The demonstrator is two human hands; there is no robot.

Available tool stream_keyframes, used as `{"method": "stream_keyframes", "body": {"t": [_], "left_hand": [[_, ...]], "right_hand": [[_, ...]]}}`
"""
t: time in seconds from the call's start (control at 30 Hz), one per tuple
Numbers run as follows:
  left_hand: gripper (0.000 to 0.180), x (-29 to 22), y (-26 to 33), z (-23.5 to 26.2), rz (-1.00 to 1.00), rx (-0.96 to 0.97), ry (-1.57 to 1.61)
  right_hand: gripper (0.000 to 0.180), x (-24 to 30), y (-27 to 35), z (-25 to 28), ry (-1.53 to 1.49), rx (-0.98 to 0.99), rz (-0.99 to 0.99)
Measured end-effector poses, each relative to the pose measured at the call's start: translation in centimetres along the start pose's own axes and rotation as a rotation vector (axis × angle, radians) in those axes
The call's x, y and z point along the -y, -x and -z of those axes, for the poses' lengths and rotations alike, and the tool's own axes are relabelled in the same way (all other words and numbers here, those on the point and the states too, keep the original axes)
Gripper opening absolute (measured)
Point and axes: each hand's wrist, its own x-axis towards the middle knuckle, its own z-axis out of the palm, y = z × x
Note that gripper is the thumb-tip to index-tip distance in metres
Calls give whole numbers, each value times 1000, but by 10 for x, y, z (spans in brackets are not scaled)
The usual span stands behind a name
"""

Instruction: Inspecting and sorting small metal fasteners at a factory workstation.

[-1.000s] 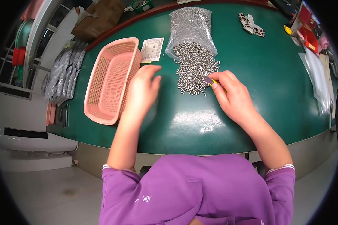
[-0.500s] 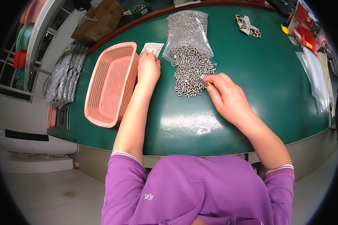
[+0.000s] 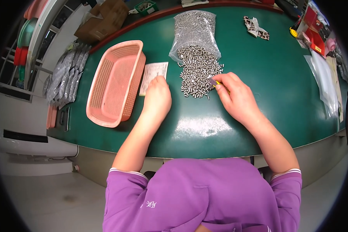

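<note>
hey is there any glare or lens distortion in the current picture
Head view: bright white glare on the green table, below the metal pieces in the picture; head view again: the table's front edge bows, and the corners are black.

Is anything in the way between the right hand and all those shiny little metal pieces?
Just the small yellow-and-dark tool held in the right hand: its dark end is at the right edge of the metal pieces. Nothing else visible stands between them.
</note>
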Motion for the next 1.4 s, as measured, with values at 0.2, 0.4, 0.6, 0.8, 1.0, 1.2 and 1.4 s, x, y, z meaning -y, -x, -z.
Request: {"method": "stream_keyframes", "body": {"t": [0.2,0.4,0.6,0.8,1.0,1.2,1.4], "left_hand": [[12,-35,87,52,44,135,124],[16,-54,134,81,-204,269,428],[19,-59,112,58,-330,217,532],[17,-57,99,47,-243,-35,641],[12,-64,84,38,91,-125,552],[8,-72,85,24,163,-30,526],[7,-73,85,21,214,-10,629]], "right_hand": [[18,4,-3,3,4,-8,-2],[18,0,-3,7,11,-53,34],[21,15,-6,17,-24,47,38],[24,16,8,4,-18,239,178],[26,21,23,-16,12,308,199],[20,18,34,-21,40,281,192],[20,15,34,-22,48,261,226]]}}
